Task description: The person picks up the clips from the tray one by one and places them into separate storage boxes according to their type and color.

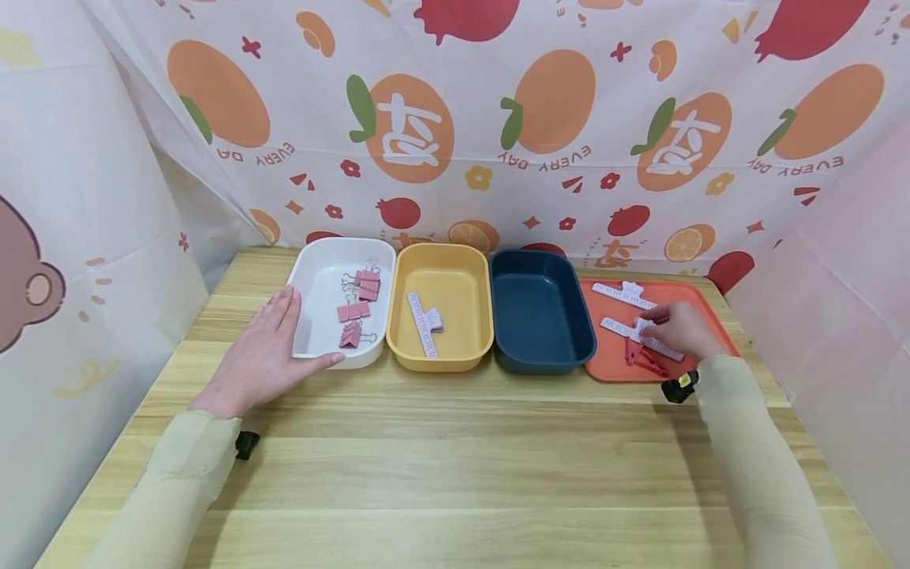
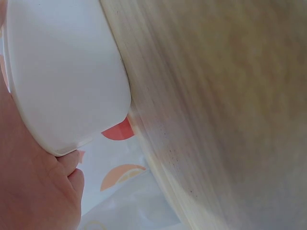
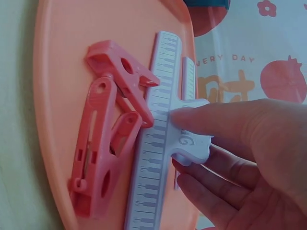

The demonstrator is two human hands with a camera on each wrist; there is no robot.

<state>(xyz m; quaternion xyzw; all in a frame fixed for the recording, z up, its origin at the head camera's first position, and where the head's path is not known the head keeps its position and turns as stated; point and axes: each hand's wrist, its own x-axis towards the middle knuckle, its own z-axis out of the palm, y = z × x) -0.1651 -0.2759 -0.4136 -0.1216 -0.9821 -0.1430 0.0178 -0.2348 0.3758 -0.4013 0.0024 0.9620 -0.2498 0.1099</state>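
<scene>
A wooden table (image 1: 455, 442) is seen from above, bare along its near edge, with both sleeved arms stretched out over it. The left hand (image 1: 259, 359) is laid flat on the table, fingers straight and relaxed, pressed up against the near left corner of the white bin (image 1: 320, 344); nothing is gripped by it. The bin's wall is shown touching the palm in the left wrist view.

Over at the right edge, the right hand (image 1: 681, 328) is curled on a white piano-key clip (image 3: 160, 143), pinched by its handle between thumb and fingers. That clip is lying on the orange tray (image 1: 611, 367), and it is touched by red clothespins (image 3: 108, 153) piled just beside it toward the tray's near edge. A second white piano-key clip (image 1: 624, 294) is set near the tray's far edge, apart from the hand.

Between the hands, a yellow bin (image 1: 441, 359) with one more piano-key clip (image 1: 423, 322) and a dark blue bin (image 1: 543, 359) are lined up side by side. Pink binder clips (image 1: 358, 304) are scattered in the white bin. A fruit-print curtain (image 1: 498, 118) is hung behind the far edge.
</scene>
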